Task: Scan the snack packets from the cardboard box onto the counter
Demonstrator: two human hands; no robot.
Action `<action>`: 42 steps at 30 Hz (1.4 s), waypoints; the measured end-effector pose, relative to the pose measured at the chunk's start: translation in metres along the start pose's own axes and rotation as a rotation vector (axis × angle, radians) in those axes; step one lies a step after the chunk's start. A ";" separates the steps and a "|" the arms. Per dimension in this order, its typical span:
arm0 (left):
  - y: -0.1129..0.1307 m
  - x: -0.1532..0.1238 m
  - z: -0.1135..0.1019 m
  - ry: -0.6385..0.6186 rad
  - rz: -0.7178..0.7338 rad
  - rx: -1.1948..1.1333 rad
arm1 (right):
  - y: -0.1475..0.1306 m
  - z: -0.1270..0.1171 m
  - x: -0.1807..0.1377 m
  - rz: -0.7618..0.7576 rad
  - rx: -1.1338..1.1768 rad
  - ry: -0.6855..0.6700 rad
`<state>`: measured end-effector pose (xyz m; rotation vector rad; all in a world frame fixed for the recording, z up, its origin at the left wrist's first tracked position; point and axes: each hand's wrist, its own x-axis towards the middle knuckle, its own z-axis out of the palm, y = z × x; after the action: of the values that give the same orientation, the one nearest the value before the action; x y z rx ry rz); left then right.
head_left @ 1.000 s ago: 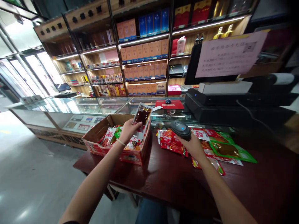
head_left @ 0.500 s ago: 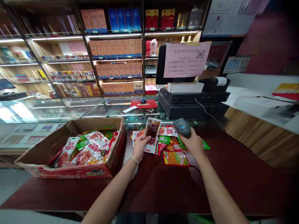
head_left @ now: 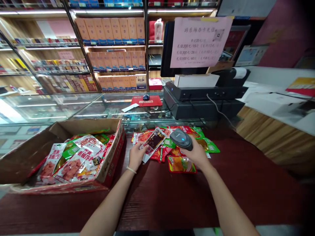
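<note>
My left hand (head_left: 136, 156) grips a snack packet (head_left: 155, 139) by its lower left end; the packet is tilted, its clear part showing dark brown contents. In my right hand (head_left: 196, 153) is a dark grey barcode scanner (head_left: 181, 139) with a lit blue light, its head turned toward the packet. My fingers wrap its handle, which they mostly hide. Beneath both hands lies a loose pile of red, white and green snack packets. One red-edged packet (head_left: 181, 164) lies at the near side of the pile.
An open cardboard box (head_left: 112, 157) with several snack packets stands at the left on the dark red counter (head_left: 157, 203). Behind the pile are a glass case, a mouse (head_left: 146, 97) on a red mat (head_left: 157, 101), and a black register (head_left: 206, 106) below a screen with a pink notice (head_left: 199, 42).
The packet in my left hand has tilted to the right and swung lower left. My right hand has brought the scanner leftward, closer to the packet. The view has dipped downward.
</note>
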<state>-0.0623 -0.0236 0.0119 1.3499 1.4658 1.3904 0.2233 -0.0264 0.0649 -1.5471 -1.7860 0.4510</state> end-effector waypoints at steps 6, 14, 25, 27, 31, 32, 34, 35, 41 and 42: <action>-0.006 0.001 0.000 0.013 0.006 0.018 | -0.007 0.003 -0.005 -0.012 -0.057 -0.150; 0.004 -0.001 -0.001 0.034 0.004 0.040 | -0.005 0.002 -0.004 -0.034 -0.045 -0.159; 0.039 -0.005 0.024 0.004 0.323 0.330 | 0.052 -0.053 0.011 0.088 0.116 0.396; 0.041 -0.010 0.049 -0.146 0.469 0.504 | 0.059 -0.061 0.010 0.152 0.114 0.471; 0.040 -0.026 0.105 -0.387 0.715 0.670 | 0.065 -0.065 0.009 0.210 0.084 0.530; 0.039 -0.030 0.118 -0.430 0.749 0.694 | 0.065 -0.065 0.010 0.216 0.074 0.525; 0.038 -0.037 0.137 -0.492 0.784 0.739 | 0.064 -0.063 0.010 0.221 0.054 0.513; 0.037 -0.040 0.144 -0.511 0.787 0.758 | 0.063 -0.062 0.010 0.222 0.047 0.506; 0.033 -0.045 0.148 -0.545 0.756 0.770 | 0.056 -0.063 0.008 0.206 0.071 0.470; 0.034 -0.045 0.145 -0.539 0.758 0.761 | 0.055 -0.063 0.008 0.193 0.085 0.470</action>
<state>0.0926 -0.0355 0.0107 2.7111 1.1682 0.7057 0.3065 -0.0184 0.0729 -1.6126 -1.2520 0.2238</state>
